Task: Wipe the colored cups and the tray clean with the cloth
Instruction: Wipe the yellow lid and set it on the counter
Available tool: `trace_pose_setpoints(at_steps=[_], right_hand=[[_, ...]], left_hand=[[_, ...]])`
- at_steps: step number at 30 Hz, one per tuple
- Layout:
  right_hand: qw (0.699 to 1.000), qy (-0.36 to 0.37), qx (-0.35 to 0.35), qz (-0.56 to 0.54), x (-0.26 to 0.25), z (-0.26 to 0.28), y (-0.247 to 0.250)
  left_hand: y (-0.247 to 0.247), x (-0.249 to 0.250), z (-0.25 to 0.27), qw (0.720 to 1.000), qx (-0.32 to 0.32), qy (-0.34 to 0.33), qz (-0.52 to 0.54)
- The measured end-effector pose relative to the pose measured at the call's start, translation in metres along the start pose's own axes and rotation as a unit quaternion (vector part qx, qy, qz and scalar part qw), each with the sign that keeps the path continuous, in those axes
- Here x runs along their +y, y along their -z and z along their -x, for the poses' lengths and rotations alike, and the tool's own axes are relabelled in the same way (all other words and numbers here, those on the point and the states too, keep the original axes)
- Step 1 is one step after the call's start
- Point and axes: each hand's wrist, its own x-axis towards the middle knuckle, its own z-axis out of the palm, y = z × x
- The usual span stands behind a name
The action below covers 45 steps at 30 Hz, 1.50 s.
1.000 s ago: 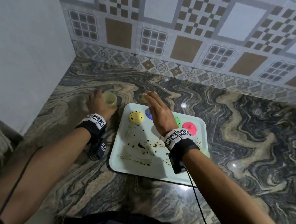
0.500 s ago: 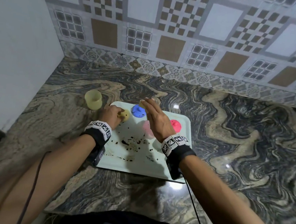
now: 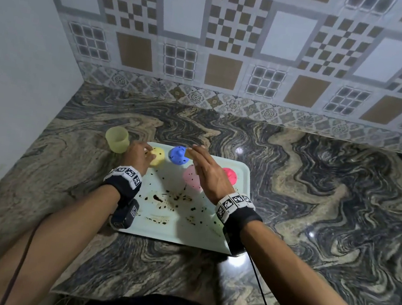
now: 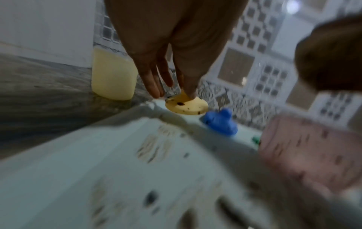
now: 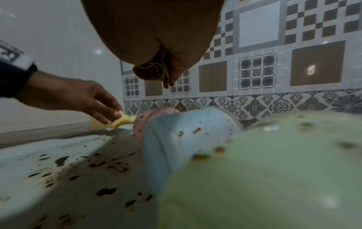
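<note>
Cups sit upside down on the pale tray [image 3: 209, 235], all speckled with dark spots: yellow cup [image 3: 158, 155] at the far left corner, blue cup [image 3: 178, 155] beside it, pink cup [image 3: 191, 179] nearer the middle, red cup [image 3: 230, 175] to the right. One pale yellow cup [image 3: 117, 139] stands upright off the tray on the marble counter [image 3: 317, 193]. Left hand [image 3: 138, 157] has fingertips curled onto the yellow cup's base, taking hold of it. Right hand [image 3: 208, 174] hovers above the pink cup, fingers pinching a small yellowish cloth [image 3: 190, 153] near the blue cup.

Handling guess: cups look like light thin plastic, stiff, likely to skid or tip on the smooth tray; best gripped around the wall, not the base. Cloth is soft and bunches easily. Tray is rigid, flat, stained across its middle.

View differences: right wrist view shows a light blue cup [image 5: 188, 136] and a green cup [image 5: 274, 170] close under the wrist, mostly hidden in the head view, plus cloth folds in the palm [image 5: 156, 69]. Left wrist view, blurred, shows the thumb on the yellow cup's base [image 4: 186, 105].
</note>
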Motion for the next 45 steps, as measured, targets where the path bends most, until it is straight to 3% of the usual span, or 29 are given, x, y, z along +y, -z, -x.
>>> trace_pose_setpoints(at_steps=[4, 6, 9, 12, 16, 22, 26, 28, 31, 34, 37, 45], right_hand=[[1.0, 0.015, -0.018, -0.014, -0.005, -0.017, -0.012], [1.0, 0.007, -0.003, -0.022, -0.013, -0.029, -0.016], [0.997, -0.033, 0.03, -0.058, -0.028, -0.042, -0.015], [0.996, -0.021, 0.059, -0.069, -0.036, -0.048, -0.012], [0.997, 0.026, 0.038, -0.068, -0.035, -0.05, -0.003], [0.996, 0.034, 0.051, -0.059, -0.026, -0.055, -0.005], [0.984, -0.036, 0.121, -0.128, -0.033, -0.053, 0.0], [0.978, -0.011, 0.169, -0.124, -0.033, -0.053, 0.002], [0.986, 0.083, 0.139, -0.029, -0.025, -0.051, -0.005], [0.992, 0.083, 0.093, -0.003, -0.018, -0.048, -0.011], [0.99, 0.076, 0.111, -0.039, -0.022, -0.048, -0.011], [0.98, 0.101, 0.171, -0.002, -0.021, -0.058, -0.014]], left_hand=[[0.018, 0.026, 0.003, 0.982, -0.062, 0.039, 0.176], [0.027, 0.044, 0.008, 0.945, -0.103, 0.074, 0.303], [0.038, 0.059, 0.01, 0.896, -0.09, 0.088, 0.426], [0.047, 0.059, 0.005, 0.867, -0.079, 0.102, 0.481], [0.055, 0.062, 0.005, 0.823, -0.125, 0.112, 0.542], [0.061, 0.073, 0.002, 0.775, -0.173, 0.13, 0.593], [0.061, 0.082, 0.001, 0.773, -0.169, 0.134, 0.596], [0.061, 0.083, 0.0, 0.77, -0.152, 0.134, 0.604], [0.061, 0.085, -0.002, 0.746, -0.156, 0.126, 0.635], [0.061, 0.091, -0.003, 0.729, -0.177, 0.13, 0.648], [0.063, 0.094, -0.002, 0.727, -0.191, 0.135, 0.646], [0.063, 0.099, 0.0, 0.718, -0.191, 0.139, 0.655]])
